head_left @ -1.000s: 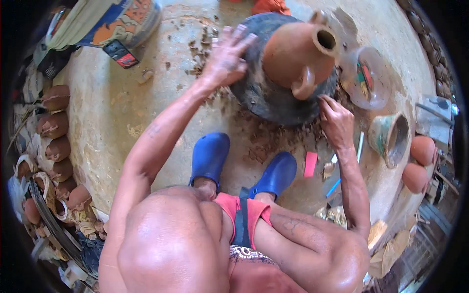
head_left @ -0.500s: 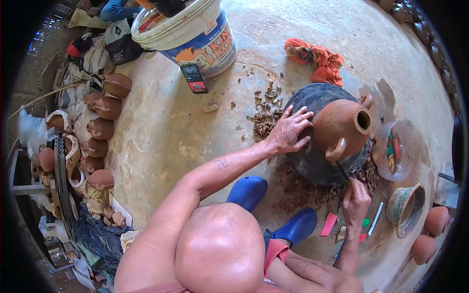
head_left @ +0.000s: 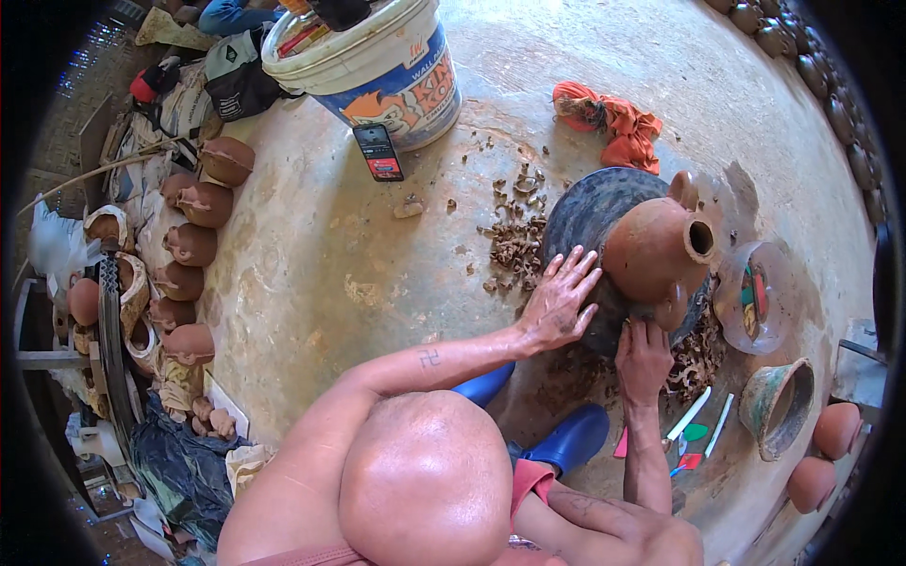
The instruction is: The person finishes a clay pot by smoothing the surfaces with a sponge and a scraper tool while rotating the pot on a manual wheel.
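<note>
A brown clay jar (head_left: 651, 247) with a narrow mouth and two loop handles sits on a dark round turntable (head_left: 587, 209). My left hand (head_left: 557, 307) is open, its fingers spread over the turntable's edge beside the jar's lower wall. My right hand (head_left: 645, 363) is closed in a pinch close to the jar's near handle (head_left: 672, 307). Its fingertips are by the jar's lower side, and what they hold is mostly hidden. Brown clay shavings (head_left: 694, 363) lie around the turntable.
Strips and tools (head_left: 689, 413) lie right of my right hand, below a clear plastic bowl (head_left: 755, 297). A greenish pot (head_left: 776, 407) stands farther right. Orange cloth (head_left: 618, 123), a paint bucket (head_left: 377, 80) and a phone (head_left: 379, 153) are beyond. Several clay pots (head_left: 193, 245) line the left.
The jar has turned counter-clockwise, its near handle swinging right. My right hand has moved up and left to the jar, and the thin dark tool no longer shows. My left hand has shifted slightly nearer.
</note>
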Demonstrator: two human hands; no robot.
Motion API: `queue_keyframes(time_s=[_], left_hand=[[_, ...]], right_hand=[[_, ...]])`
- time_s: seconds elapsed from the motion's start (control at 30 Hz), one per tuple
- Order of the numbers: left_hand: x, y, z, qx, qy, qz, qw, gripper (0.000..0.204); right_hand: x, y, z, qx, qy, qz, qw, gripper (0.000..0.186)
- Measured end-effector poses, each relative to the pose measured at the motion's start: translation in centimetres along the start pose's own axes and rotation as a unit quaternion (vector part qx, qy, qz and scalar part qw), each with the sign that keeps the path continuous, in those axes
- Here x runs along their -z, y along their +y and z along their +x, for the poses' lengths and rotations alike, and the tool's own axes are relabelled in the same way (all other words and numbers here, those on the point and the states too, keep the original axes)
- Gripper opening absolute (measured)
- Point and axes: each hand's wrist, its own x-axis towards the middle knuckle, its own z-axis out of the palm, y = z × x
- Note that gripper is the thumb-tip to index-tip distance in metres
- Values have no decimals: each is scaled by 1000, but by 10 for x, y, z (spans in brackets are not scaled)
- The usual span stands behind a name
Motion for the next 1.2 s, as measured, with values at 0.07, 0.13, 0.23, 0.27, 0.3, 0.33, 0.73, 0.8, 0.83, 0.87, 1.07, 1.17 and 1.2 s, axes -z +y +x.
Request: queue_keyframes(time_s=[0.07,0.13,0.23,0.27,0.3,0.33,0.73,0.8,0.83,0.87,1.07,1.17,1.2], left_hand=[[0,5,-6,12,-4,-5,1000,68],[1,8,-8,24,-10,-12,1000,70],[1,16,-6,28,-19,-12,999,70],[1,18,-6,26,-9,-22,999,67],[3,18,-8,26,-10,-20,999,67],[5,16,-11,34,22,-61,997,65],[47,-16,-23,203,-91,-625,748,41],[65,-26,-20,198,-212,-610,737,24],[74,-28,-18,197,-213,-612,736,24],[82,-32,-16,179,-236,-560,774,23],[83,-54,-9,234,-100,-444,859,29],[61,-63,10,257,41,-447,856,34],[59,-73,9,264,68,-445,853,36]], right_hand=[[-5,-4,-1,-9,-19,0,1000,22],[-8,-11,4,-13,-32,14,999,19],[-8,-23,15,-26,-36,32,998,19],[-8,-30,20,-26,-32,32,999,19],[-8,-38,23,-46,-43,84,994,22],[-8,-44,26,-66,-54,134,987,24],[44,-56,2,-193,-144,480,844,16],[54,-52,-8,-212,-146,483,837,16],[59,-48,-15,-232,-148,485,830,15],[54,-42,-28,-253,-118,505,816,15],[94,1,-84,-372,-95,432,816,13],[119,34,-125,-467,-81,346,810,15],[115,42,-145,-469,-73,287,832,16]])
